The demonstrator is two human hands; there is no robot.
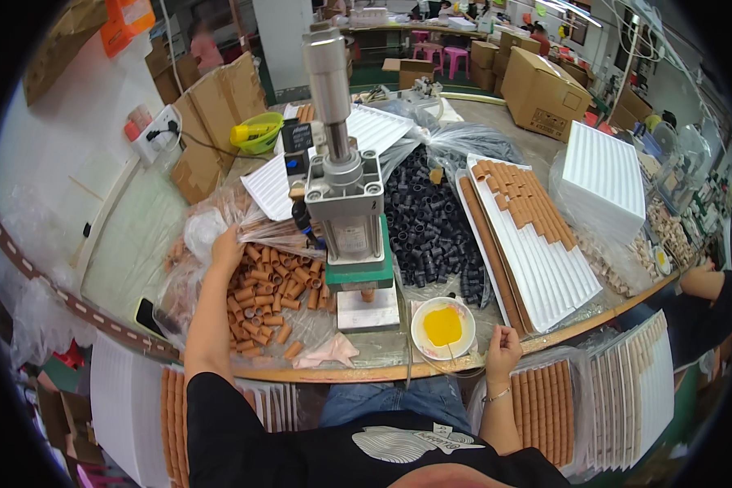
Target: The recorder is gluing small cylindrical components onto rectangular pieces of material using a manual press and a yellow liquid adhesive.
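My left hand (pixel 226 247) is stretched out on the left, its fingers closed on the gathered edge of a clear plastic bag (pixel 262 231). Spilling out below the bag is a heap of short brown tubes (pixel 260 297). My right hand (pixel 504 348) hangs over the table's front edge with its fingers curled together; whatever is in them, if anything, cannot be made out. Nearest to it is a white bowl (pixel 417 340) of yellow paste (pixel 442 325). Between my hands stands a metal press (pixel 346 220) with a green plate, and one brown tube (pixel 368 296) sits upright on the pale block (pixel 369 315) beneath.
Black plastic fittings (pixel 431 220) lie heaped behind the bowl. To their right, a white ridged tray (pixel 545 272) carries rows of brown tubes; a stack of white trays (pixel 602 175) stands farther back. A pink cloth (pixel 327 351) lies at the front edge. Another person's arm (pixel 702 282) shows far right.
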